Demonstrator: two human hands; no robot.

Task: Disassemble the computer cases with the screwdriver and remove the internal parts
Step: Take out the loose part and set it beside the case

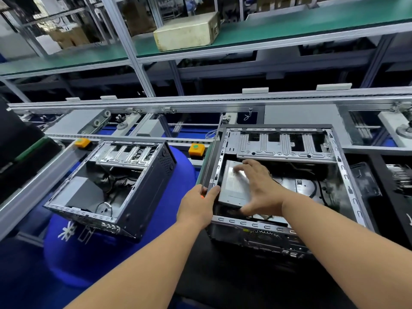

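An open black computer case lies in front of me on the right, its drive cage at the far side. My right hand reaches inside, with fingers spread over a grey power supply box and the thumb under its near edge. My left hand grips the case's left wall at the near corner, next to a thin side panel standing on edge. A small orange piece shows between its fingers. A second open case sits tilted to the left on a blue drum.
A conveyor line with metal rails and two orange button boxes runs behind the cases. Above it, a green shelf carries a beige box. Dark equipment stands at the far left and far right.
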